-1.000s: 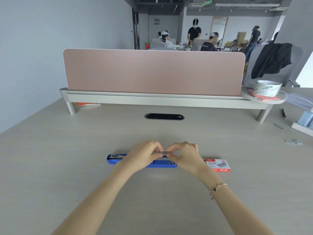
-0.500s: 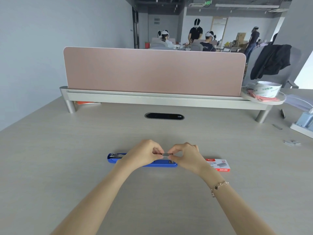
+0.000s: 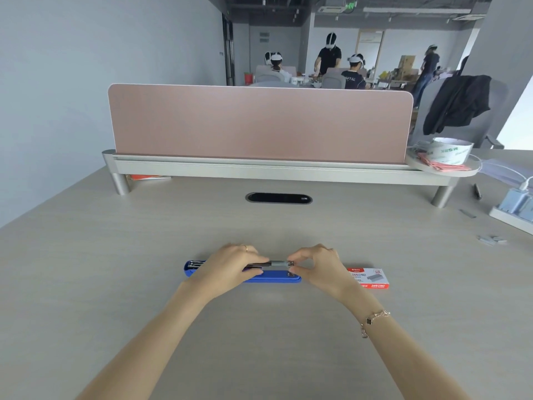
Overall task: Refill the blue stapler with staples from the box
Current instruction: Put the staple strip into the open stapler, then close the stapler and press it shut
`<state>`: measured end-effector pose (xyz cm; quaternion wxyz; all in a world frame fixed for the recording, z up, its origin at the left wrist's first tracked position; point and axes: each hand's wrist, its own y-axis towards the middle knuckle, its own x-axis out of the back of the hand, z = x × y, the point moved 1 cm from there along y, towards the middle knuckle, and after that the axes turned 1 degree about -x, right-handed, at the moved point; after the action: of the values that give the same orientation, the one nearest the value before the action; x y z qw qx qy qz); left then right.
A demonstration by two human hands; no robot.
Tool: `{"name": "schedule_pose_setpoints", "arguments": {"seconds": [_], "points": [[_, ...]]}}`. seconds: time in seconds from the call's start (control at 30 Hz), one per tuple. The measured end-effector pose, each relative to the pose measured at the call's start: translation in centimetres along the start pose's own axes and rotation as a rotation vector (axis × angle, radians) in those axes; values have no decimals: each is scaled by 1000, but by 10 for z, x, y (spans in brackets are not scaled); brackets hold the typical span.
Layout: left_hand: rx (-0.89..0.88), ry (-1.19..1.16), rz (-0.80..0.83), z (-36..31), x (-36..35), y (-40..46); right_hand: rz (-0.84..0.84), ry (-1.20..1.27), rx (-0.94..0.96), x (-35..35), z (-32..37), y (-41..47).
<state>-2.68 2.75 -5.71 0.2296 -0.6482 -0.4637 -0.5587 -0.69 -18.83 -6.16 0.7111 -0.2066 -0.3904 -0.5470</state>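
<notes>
Staple strip (image 3: 281, 263) lowered onto blue stapler (image 3: 271, 277), pinched between left hand (image 3: 230, 268) and right hand (image 3: 320, 269), staple box (image 3: 370, 278) beside right wrist

Staple strip (image 3: 281, 263), seemingly between both hands

This was an open-plan office: a wide pale wood-grain desk (image 3: 115, 284) carried a dusty-pink fabric privacy divider (image 3: 259, 122) set in a silver metal rail (image 3: 259, 170), with a black oval cable grommet (image 3: 278, 198) cut into the top just in front of it. A grey swivel chair with a dark jacket draped over it (image 3: 458, 108) stood at the right, and beyond the divider several people (image 3: 328, 57) worked at other desks under an exposed dark ceiling (image 3: 288, 7)
</notes>
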Motion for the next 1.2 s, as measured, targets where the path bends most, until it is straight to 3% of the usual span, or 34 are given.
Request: {"name": "schedule_pose_setpoints", "arguments": {"seconds": [0.2, 0.4, 0.67, 1.0, 1.2], "points": [[128, 24, -27, 34, 11, -32, 24, -107, 19, 1, -7, -11], [366, -173, -36, 66, 14, -60, -3, -115, 9, -3, -10, -16], [326, -195, -24, 69, 34, -55, 14, -86, -14, -3, -8, -13], [259, -552, -250, 9, 57, -10, 10, -110, -6, -5, -9, -14], [146, -352, -132, -26, 17, 16, 16, -133, 5, -3, -9, -12]]}}
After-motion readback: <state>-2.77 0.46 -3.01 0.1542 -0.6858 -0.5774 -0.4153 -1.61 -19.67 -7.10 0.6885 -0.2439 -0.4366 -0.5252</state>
